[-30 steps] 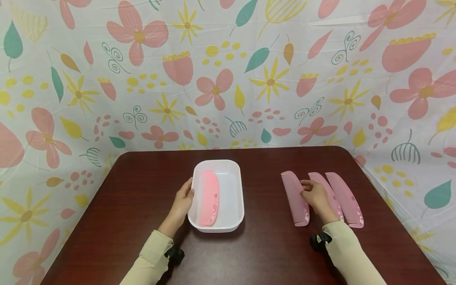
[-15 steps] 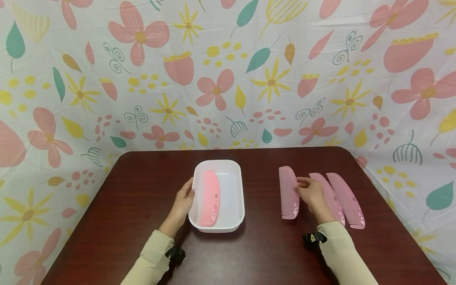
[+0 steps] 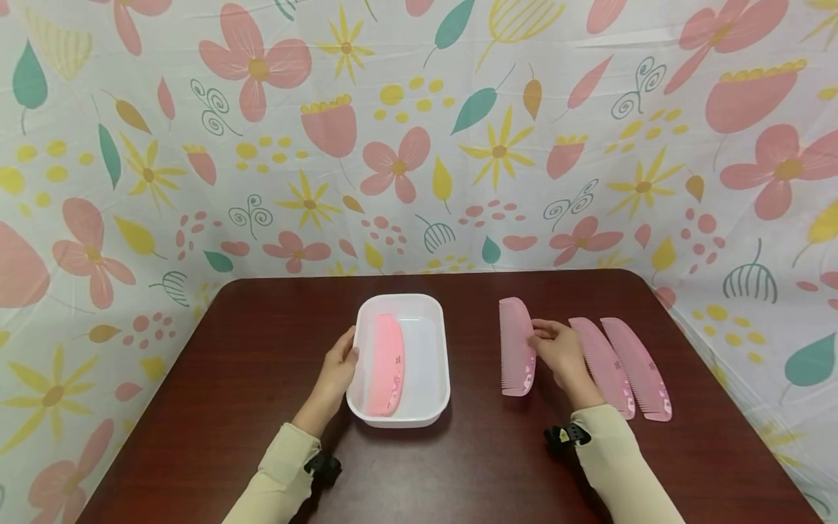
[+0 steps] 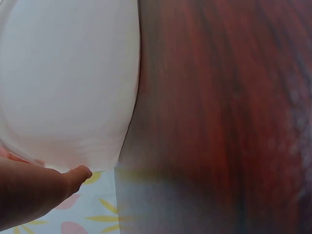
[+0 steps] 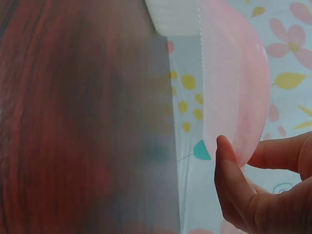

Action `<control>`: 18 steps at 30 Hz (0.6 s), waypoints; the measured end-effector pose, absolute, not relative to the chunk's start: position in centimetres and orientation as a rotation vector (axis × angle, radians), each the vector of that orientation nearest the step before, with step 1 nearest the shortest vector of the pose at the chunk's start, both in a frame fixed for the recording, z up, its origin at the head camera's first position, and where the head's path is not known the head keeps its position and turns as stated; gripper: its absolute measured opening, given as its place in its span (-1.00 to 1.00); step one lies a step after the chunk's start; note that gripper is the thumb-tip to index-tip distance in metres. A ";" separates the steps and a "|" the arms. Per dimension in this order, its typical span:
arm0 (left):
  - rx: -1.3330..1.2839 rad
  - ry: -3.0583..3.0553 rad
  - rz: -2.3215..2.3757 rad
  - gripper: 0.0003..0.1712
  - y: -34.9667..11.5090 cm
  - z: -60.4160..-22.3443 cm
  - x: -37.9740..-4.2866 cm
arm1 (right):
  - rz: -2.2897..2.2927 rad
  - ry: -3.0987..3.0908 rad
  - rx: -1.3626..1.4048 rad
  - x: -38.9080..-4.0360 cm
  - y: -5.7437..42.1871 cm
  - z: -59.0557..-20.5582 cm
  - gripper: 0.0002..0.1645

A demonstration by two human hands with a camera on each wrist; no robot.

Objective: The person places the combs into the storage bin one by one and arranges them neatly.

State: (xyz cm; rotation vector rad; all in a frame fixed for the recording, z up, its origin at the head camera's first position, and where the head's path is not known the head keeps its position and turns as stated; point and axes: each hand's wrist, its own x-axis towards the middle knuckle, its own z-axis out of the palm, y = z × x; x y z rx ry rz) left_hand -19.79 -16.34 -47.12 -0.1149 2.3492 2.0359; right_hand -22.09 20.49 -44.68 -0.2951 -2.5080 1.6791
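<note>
R hand, thumb + fingers closed in a pinch, has held comb by its back edge, raised btwn white tub & two combs on worktop, L hand gripping tub's side; one-edge grip cd let comb pivot/slip if it clips rim.

Combs smooth translucent plastic; tray smooth plastic; tabletop glossy wood-grain; backdrop cloth.

Pink comb, teeth leftward, apparently raised.
</note>
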 end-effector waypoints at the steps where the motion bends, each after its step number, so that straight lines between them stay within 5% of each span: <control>1: -0.117 2.345 2.039 -0.43 -16.3 -47.1 -19.8 | 1.693 -2.499 -0.290 -22.1 20.4 -44.6 -0.53; 18: -0.119 2.345 2.042 -0.43 -16.3 -47.2 -19.9 | 1.820 -2.411 -0.220 -22.6 18.1 -42.9 -0.55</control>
